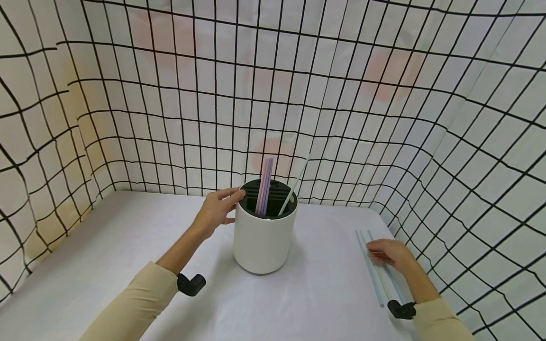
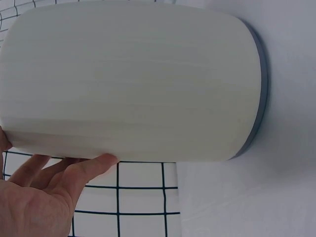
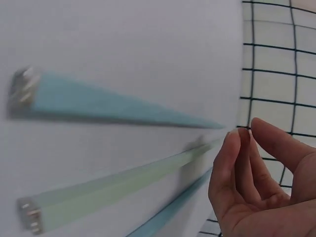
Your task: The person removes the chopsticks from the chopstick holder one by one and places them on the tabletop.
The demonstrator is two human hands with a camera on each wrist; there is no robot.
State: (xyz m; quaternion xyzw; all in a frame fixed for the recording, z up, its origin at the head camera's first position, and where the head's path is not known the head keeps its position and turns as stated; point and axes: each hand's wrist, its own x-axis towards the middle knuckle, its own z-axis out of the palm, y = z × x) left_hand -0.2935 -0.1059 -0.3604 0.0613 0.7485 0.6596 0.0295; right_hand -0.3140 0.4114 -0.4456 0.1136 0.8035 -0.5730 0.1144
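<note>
A white, round pen holder point(image 1: 264, 241) with a black slotted insert stands upright on the table. Several pinkish-purple sticks point(image 1: 264, 187) and one pale green stick point(image 1: 294, 184) lean inside it. My left hand point(image 1: 215, 210) holds the holder's left side, a finger on the black rim and the thumb lower on the white wall point(image 2: 133, 84). At the right, light blue sticks point(image 3: 113, 101) lie flat, with a pale green stick point(image 3: 118, 182) between them. Over these hovers my right hand point(image 1: 390, 253), fingers bent and thumb near the fingertips; nothing visible is between them.
A black wire grid point(image 1: 273, 90) encloses the white-covered table point(image 1: 332, 274) at the back and both sides. The right hand is close to the right-hand grid panel point(image 1: 482, 189). Pale cloth with coloured patches hangs behind the grid.
</note>
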